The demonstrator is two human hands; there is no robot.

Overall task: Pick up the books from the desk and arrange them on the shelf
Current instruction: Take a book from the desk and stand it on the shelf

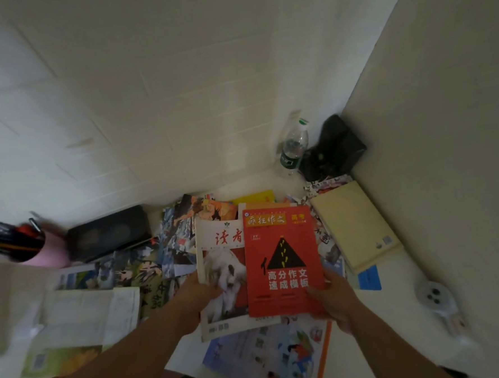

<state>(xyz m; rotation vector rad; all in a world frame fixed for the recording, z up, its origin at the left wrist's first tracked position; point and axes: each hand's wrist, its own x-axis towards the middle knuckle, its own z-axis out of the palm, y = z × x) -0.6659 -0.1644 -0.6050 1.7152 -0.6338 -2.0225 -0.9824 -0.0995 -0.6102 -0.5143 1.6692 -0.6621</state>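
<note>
A red book (282, 262) with a black triangle on its cover lies on top of a white magazine (221, 275) showing a white horse. My left hand (199, 291) grips the magazine's left edge. My right hand (334, 297) holds the red book's lower right corner. Both are lifted above the white desk (402, 319). More books and magazines are spread under them: a pale yellow book (355, 226) to the right, a blue illustrated one (267, 351) in front, colourful covers (173, 246) behind. No shelf is in view.
A pink pen cup (38, 248) and a black case (108, 232) stand at the left. A plastic bottle (292, 148) and a black bag (333, 151) sit in the back right corner by the wall. A white gadget (436, 297) lies at the right.
</note>
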